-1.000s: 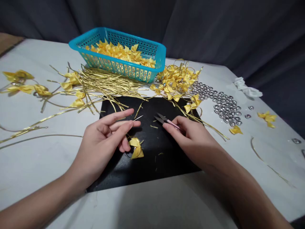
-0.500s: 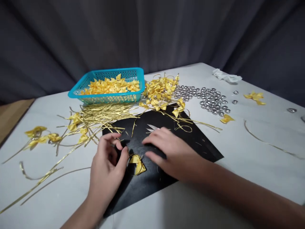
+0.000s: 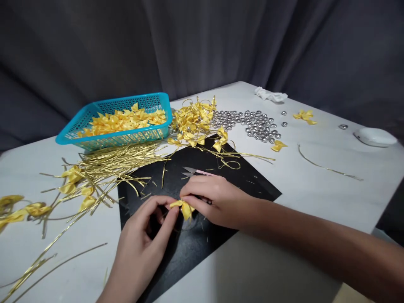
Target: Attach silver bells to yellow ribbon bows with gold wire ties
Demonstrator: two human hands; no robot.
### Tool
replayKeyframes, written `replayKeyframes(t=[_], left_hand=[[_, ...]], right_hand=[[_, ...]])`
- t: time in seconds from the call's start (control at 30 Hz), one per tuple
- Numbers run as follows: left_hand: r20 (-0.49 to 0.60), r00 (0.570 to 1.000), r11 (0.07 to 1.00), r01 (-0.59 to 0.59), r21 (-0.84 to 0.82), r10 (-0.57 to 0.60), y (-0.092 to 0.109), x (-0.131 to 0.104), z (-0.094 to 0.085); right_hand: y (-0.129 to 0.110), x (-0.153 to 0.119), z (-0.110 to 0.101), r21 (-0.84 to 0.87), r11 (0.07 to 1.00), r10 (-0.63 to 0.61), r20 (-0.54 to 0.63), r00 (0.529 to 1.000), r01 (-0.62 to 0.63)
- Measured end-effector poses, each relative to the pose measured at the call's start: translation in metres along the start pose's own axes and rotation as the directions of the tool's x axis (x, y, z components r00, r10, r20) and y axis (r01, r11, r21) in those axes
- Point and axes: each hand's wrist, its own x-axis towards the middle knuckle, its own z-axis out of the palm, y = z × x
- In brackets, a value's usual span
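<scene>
Over the black sheet (image 3: 186, 269), my left hand (image 3: 147, 235) pinches the left side of a yellow ribbon bow (image 3: 186, 209) between thumb and fingertips. My right hand (image 3: 217, 198) grips the bow's right side with thumb and forefinger. A thin loop of cord hangs faintly below the bow. Scissors with pink handles (image 3: 203, 172) lie on the sheet just beyond my right hand, partly hidden by it.
A blue basket (image 3: 126, 138) holds yellow bows. Gold cords (image 3: 123, 162) are heaped before it. Beside it lie finished-looking bows with cords (image 3: 195, 120), silver beads (image 3: 260, 126), a white cloth (image 3: 269, 95) and a white dish (image 3: 375, 137).
Both hands have closed on the bow, which was lying on the sheet between them. The view has swung to the right, bringing the white dish into sight.
</scene>
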Motion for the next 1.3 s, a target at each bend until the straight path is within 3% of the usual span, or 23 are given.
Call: replayKeyframes(t=[0.3,0.43,0.5,0.57,0.67,0.73,0.83,0.93,1.07,1.2,1.3], left_hand=[[-0.051,0.998,0.997,-0.033,-0.068,0.029,-0.001,0.001,0.0],[-0.086,0.996,0.997,-0.021,-0.081,0.014,0.001,0.001,0.0],[-0.096,0.995,0.996,-0.008,-0.091,-0.001,0.001,0.001,0.0],[-0.101,0.995,0.994,0.007,-0.105,-0.018,0.001,0.001,-0.001],[-0.09,0.996,0.993,0.017,-0.113,-0.027,0.0,0.001,-0.002],[-0.075,0.997,0.994,0.002,-0.107,-0.01,-0.001,0.001,-0.002],[-0.072,0.997,0.995,-0.036,-0.094,0.03,-0.002,0.001,-0.002],[-0.083,0.996,0.995,-0.051,-0.086,0.044,-0.001,0.001,-0.002],[-0.078,0.997,0.987,0.0,-0.163,-0.013,0.006,-0.001,-0.003],[0.016,0.997,0.939,0.07,-0.337,-0.069,0.011,0.002,-0.004],[0.033,0.998,0.926,0.066,-0.372,-0.058,0.011,0.005,-0.004]], right_hand=[[0.003,-0.001,-0.004,-0.078,0.997,-0.018,-0.063,0.998,0.013],[0.006,0.002,-0.006,-0.035,0.996,0.072,-0.237,0.969,-0.083],[0.005,0.004,-0.007,0.067,0.983,0.184,-0.245,0.952,-0.172],[0.001,0.005,-0.007,0.204,0.931,0.338,-0.159,0.928,-0.304],[-0.006,0.007,-0.005,0.375,0.773,0.527,0.07,0.847,-0.512],[-0.01,0.007,-0.005,0.442,0.679,0.568,0.19,0.801,-0.586],[-0.013,0.008,-0.006,0.505,0.612,0.553,0.277,0.786,-0.608],[-0.014,0.009,-0.006,0.506,0.613,0.542,0.289,0.789,-0.607],[-0.013,0.006,-0.005,0.444,0.683,0.532,0.242,0.811,-0.58],[-0.012,0.002,-0.001,0.316,0.901,0.3,0.046,0.953,-0.299],[-0.012,-0.001,0.0,0.187,0.973,0.142,-0.025,0.99,-0.134]])
